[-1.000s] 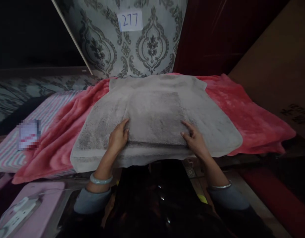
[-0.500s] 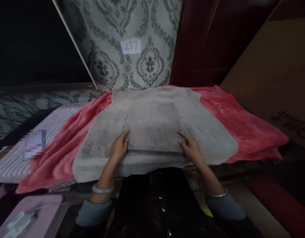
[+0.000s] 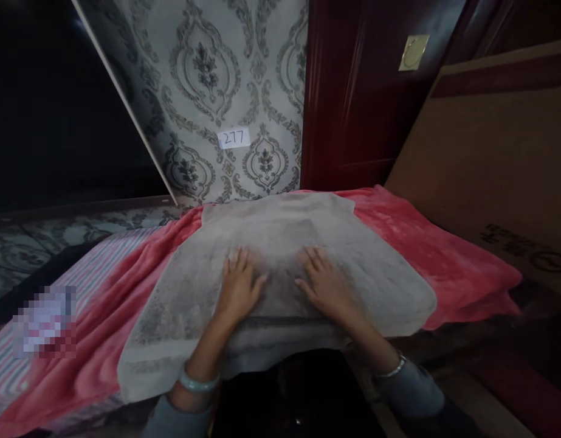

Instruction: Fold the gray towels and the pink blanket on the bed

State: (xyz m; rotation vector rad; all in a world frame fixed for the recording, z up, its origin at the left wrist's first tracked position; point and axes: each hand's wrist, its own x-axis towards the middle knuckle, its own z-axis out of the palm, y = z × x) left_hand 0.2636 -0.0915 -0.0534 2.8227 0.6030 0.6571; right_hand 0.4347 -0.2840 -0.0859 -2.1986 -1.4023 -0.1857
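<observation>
A grey plush cloth (image 3: 166, 307) lies spread over a table-high surface in front of me. In its middle is a folded grey plush piece (image 3: 284, 298), its front edge showing as a dark line. My left hand (image 3: 237, 289) rests palm down on the left part of this folded piece, fingers spread. On its right part lies my right hand (image 3: 328, 289), also flat with fingers apart and slightly blurred. Neither hand grips anything. Beneath the grey cloth, a pink-red plush blanket (image 3: 421, 255) shows on both sides.
A striped cloth (image 3: 102, 258) with a pixelated object (image 3: 45, 322) on it is at left. Behind stand a dark screen (image 3: 56, 109), patterned wallpaper with a "277" card (image 3: 234, 138), and a dark red door (image 3: 348, 103). A cardboard box (image 3: 485, 164) stands at right.
Both hands have moved from the sides of the folded piece inward onto its top and now lie flat. The camera view has tilted up, so the wall card sits lower.
</observation>
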